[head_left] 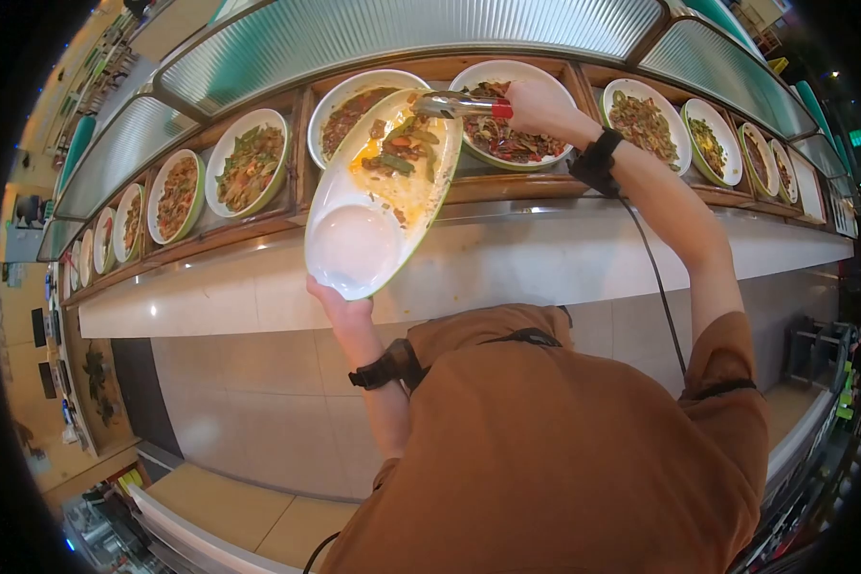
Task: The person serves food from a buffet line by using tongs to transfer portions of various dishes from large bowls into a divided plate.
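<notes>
My left hand (pixel 342 304) grips the near end of a white oval plate (pixel 378 196) with a green outer side, tilted over the counter edge. On the plate lie green peppers with meat (pixel 402 148) and orange sauce; a round hollow at its near end holds no food. My right hand (pixel 545 107) is closed around metal tongs (pixel 440 105) with a red part on the handle. Their tips reach over the plate's far end, by the food; whether they pinch anything is not clear. Behind the plate, a bowl of saucy food (pixel 349 120) is partly covered.
A dark red dish in a white bowl (pixel 497 143) sits under my right hand. Several more bowls of food line the wooden counter (pixel 292 218) both ways, including a pepper dish (pixel 249 167) and a noodle-like dish (pixel 644 124). Ribbed clear panels (pixel 402 43) stand behind. A cable (pixel 652 268) hangs from my right wrist.
</notes>
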The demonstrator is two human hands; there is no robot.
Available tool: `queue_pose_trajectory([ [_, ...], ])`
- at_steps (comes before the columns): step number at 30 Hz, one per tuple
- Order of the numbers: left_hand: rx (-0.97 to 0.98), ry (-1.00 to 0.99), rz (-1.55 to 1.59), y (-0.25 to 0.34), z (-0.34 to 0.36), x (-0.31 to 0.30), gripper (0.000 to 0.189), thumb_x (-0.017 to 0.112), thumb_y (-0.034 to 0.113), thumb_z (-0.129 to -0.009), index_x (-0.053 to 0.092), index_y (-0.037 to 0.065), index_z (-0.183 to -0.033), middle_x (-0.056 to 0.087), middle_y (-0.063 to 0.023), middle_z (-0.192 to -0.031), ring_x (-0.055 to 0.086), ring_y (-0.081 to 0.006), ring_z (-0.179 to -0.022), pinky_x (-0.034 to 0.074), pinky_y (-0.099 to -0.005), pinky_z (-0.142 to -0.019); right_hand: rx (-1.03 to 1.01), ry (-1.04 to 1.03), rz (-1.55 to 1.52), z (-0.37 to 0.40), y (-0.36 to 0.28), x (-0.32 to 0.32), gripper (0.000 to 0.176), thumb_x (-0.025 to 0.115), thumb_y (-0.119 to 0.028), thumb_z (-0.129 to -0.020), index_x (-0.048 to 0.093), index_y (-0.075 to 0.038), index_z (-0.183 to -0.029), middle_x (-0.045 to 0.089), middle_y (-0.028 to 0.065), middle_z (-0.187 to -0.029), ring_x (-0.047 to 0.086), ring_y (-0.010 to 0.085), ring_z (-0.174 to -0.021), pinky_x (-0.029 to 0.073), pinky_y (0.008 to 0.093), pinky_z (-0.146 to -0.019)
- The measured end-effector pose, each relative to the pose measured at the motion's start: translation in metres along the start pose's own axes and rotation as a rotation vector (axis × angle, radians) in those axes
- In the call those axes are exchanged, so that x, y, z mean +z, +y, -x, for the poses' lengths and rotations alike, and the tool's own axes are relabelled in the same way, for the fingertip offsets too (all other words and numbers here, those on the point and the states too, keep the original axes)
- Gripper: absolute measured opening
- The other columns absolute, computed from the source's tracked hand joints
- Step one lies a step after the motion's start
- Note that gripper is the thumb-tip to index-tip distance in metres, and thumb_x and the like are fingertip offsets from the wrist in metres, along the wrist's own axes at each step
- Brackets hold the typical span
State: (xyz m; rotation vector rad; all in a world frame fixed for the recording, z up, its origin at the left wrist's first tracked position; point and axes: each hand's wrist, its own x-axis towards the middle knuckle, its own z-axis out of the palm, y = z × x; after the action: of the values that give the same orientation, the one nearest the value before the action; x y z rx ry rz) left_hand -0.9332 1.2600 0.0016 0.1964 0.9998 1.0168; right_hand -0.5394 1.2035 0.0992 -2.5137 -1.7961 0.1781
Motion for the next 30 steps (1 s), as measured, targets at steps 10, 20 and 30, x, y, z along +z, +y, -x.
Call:
queue_pose_trajectory([
  [10,0.044,-0.055,-0.039,-0.001,-0.004,-0.004,0.048,0.033,0.043,-0.098,0.045,0.012,-0.133,0.051,-0.0060,-0.134,0.052,-0.0278,-0.121,0.046,-0.0424,-0.100,0.159,-0.123,-0.307,0.004,0.005,0.003,0.033,0.072,-0.031,-0.071,0.066,0.001,-0.078,0.063,0.0146,-0.066,0.061,0.0294,-0.060,0.049,0.0393,-0.060],
  [20,0.155,-0.076,-0.001,-0.006,-0.013,-0.017,0.055,0.027,0.048,-0.099,0.047,0.011,-0.134,0.052,-0.0113,-0.134,0.050,-0.0307,-0.123,0.044,-0.0478,-0.102,0.552,0.142,-1.491,0.130,0.026,0.023,0.016,0.067,-0.019,-0.079,0.057,-0.010,-0.072,0.049,-0.0018,-0.052,0.045,0.0095,-0.040,0.033,0.0258,-0.037],
  [30,0.288,-0.258,-0.048,-0.010,0.054,-0.059,0.053,0.026,0.041,-0.101,0.038,0.004,-0.137,0.049,-0.0135,-0.135,0.048,-0.0283,-0.124,0.039,-0.0459,-0.105,0.701,0.186,-1.653,0.250,0.044,0.095,0.014,0.066,-0.014,-0.081,0.054,-0.007,-0.083,0.052,0.0018,-0.060,0.052,0.0126,-0.046,0.041,0.0255,-0.041],
])
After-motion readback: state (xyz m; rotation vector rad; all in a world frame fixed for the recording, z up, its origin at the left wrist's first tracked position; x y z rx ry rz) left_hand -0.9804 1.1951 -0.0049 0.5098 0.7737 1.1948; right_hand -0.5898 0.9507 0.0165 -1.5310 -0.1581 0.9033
